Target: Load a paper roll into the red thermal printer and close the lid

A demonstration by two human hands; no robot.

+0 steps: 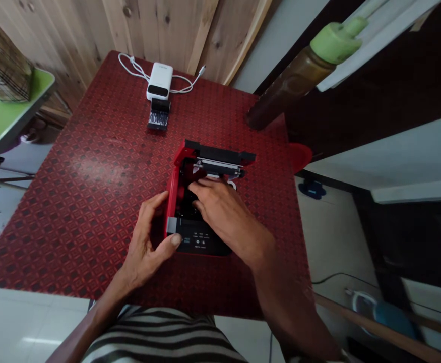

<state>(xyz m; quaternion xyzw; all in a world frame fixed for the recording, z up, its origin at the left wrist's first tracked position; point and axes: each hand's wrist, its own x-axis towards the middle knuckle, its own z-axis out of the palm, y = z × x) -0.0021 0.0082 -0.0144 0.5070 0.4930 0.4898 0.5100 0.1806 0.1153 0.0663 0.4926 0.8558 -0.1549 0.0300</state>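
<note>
1. The thermal printer [173, 196] is judged best held steady while its inside is worked on. The left hand [146, 242] clasps the front-left corner, with the thumb pressed on the grey tab and the fingers laid against the red side wall.
2. The right hand [224, 212] is dipped into the open bay with its fingers close together and curled down. Whether anything is pinched cannot be told, as the fingertips are hidden.
3. A light touch is advised, and the raised lid [220, 154] is best left unknocked.
4. The thermal printer is set on the red patterned desk [91, 191], near the front edge. It has a red shell and a black button panel, and its lid is hinged up at the back.
5. A white power bank [160, 80] lies well apart, at the far side.
</note>
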